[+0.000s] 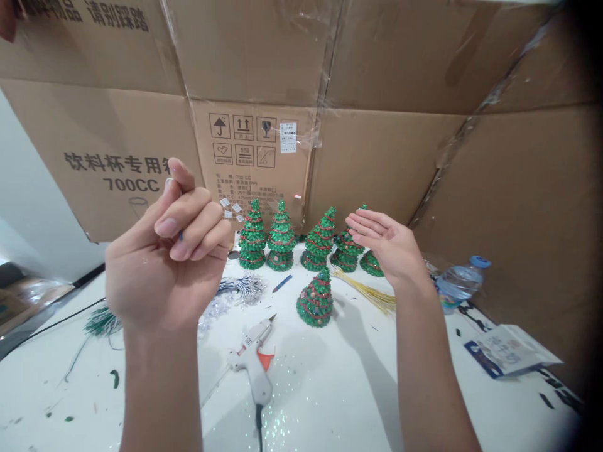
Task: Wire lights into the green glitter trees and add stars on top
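Note:
My left hand [172,251] is raised on the left, palm up, its fingers curled in; a tiny blue spot shows between them, too small to name. On the right, my right hand [389,245] has its fingers stretched out and holds nothing. It is in front of the row of small green trees with red garlands, near one tree [346,251] at the back. Another decorated tree [315,300] stands nearer, between my hands. A white glue gun [254,364] with an orange trigger lies on the table below it.
Cardboard boxes [259,63] wall off the back. On the white table [320,389] lie a blue pen-like item [282,284], yellow strands [367,292], silvery strands [242,285] and green strands [101,320]. A water bottle [459,285] and a white packet [511,351] are at right.

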`<action>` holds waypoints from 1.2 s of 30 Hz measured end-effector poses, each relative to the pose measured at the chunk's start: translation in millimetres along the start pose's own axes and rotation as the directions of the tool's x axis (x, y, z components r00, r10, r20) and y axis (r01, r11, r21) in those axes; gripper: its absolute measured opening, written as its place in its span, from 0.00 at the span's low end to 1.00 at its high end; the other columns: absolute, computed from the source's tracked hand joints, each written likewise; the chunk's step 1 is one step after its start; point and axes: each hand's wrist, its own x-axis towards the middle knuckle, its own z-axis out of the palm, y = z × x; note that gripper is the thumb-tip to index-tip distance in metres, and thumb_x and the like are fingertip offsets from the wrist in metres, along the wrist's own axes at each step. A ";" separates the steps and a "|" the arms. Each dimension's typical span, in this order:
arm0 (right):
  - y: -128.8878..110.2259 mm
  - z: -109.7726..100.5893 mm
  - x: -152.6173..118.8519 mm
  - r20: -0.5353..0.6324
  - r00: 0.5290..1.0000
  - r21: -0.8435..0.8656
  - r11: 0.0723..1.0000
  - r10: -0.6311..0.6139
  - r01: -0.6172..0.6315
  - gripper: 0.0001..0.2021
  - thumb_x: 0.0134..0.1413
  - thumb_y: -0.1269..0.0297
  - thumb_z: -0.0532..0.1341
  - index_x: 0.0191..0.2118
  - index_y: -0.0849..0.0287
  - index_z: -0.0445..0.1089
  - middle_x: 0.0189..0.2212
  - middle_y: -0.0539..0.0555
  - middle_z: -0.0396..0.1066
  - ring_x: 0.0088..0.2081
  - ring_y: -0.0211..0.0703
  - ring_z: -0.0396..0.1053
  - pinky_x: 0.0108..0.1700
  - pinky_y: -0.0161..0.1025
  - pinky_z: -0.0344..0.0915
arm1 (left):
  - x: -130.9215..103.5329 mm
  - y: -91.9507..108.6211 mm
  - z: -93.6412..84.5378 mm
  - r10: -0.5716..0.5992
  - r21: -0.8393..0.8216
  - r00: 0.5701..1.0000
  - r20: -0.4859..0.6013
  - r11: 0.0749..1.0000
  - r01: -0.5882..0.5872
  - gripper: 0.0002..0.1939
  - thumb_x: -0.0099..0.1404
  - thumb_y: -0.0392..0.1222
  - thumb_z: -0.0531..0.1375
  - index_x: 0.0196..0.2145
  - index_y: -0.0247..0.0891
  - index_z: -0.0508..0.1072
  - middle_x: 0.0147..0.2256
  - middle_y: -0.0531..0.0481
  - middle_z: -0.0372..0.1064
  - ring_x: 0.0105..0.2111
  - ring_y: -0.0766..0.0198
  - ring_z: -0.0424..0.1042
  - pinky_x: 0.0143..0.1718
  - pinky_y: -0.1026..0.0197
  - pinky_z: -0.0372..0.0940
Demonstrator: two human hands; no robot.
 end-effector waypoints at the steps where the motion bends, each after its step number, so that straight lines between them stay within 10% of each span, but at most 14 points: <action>1: -0.1 0.2 -0.4 -0.003 1.000 -0.015 1.000 -0.003 0.003 0.23 0.40 0.72 0.80 0.46 0.52 0.82 0.53 0.57 0.85 0.62 0.60 0.79 0.68 0.55 0.73 | -0.1 0.0 -0.1 0.000 0.009 1.000 0.005 1.000 0.000 0.22 0.86 0.36 0.40 0.46 0.39 0.72 0.21 0.58 0.58 0.17 0.73 0.56 0.19 0.67 0.59; 8: -2.5 4.1 -4.3 -0.071 0.997 -0.139 0.990 0.027 -0.037 0.19 0.49 0.57 0.79 0.46 0.55 0.81 0.50 0.58 0.85 0.45 0.50 0.86 0.44 0.41 0.82 | 1.2 -0.1 -5.0 0.033 0.045 0.997 0.067 0.998 -0.037 0.21 0.85 0.34 0.40 0.45 0.35 0.72 0.21 0.59 0.59 0.17 0.74 0.56 0.19 0.69 0.59; 14: -8.9 6.3 -5.1 -0.095 0.992 -0.260 0.960 0.079 -0.101 0.25 0.53 0.39 0.75 0.29 0.60 0.79 0.23 0.57 0.80 0.13 0.33 0.66 0.14 0.31 0.55 | 2.7 0.2 -4.6 0.031 0.055 0.997 0.076 0.998 -0.035 0.21 0.84 0.33 0.41 0.45 0.33 0.73 0.22 0.59 0.59 0.18 0.74 0.56 0.20 0.70 0.59; 19: -2.3 1.0 -1.4 -0.088 0.992 -0.412 0.903 0.089 -0.118 0.39 0.66 0.26 0.52 0.31 0.59 0.80 0.41 0.66 0.85 0.38 0.50 0.83 0.33 0.40 0.77 | 2.4 0.9 -5.6 0.020 0.057 0.996 0.086 0.998 -0.025 0.18 0.83 0.31 0.43 0.45 0.34 0.73 0.21 0.58 0.59 0.18 0.74 0.56 0.20 0.69 0.59; 24: 4.5 -8.5 -2.2 0.116 0.981 -0.616 0.786 0.155 -0.051 0.23 0.59 0.41 0.69 0.48 0.56 0.81 0.59 0.62 0.80 0.63 0.62 0.75 0.63 0.54 0.73 | 2.0 0.5 -9.4 -0.002 0.062 0.997 0.078 0.998 -0.002 0.12 0.81 0.30 0.50 0.46 0.36 0.73 0.22 0.58 0.62 0.18 0.74 0.58 0.20 0.69 0.62; 29: 13.5 -12.8 -2.2 0.438 0.806 -0.702 0.711 0.398 0.030 0.34 0.39 0.57 0.81 0.56 0.52 0.80 0.64 0.59 0.76 0.68 0.64 0.71 0.72 0.56 0.64 | 0.8 -0.4 -11.1 -0.017 0.104 1.000 0.018 0.994 0.015 0.07 0.77 0.30 0.58 0.46 0.38 0.75 0.22 0.59 0.63 0.18 0.76 0.59 0.20 0.71 0.62; 36: 49.4 -0.2 10.4 0.577 0.558 -0.746 0.663 0.596 0.064 0.36 0.41 0.52 0.81 0.59 0.53 0.79 0.62 0.59 0.78 0.59 0.63 0.77 0.57 0.49 0.75 | 1.2 -2.5 -9.0 0.013 0.232 1.000 -0.026 0.973 -0.007 0.08 0.77 0.33 0.60 0.41 0.40 0.79 0.21 0.57 0.59 0.17 0.74 0.53 0.19 0.70 0.61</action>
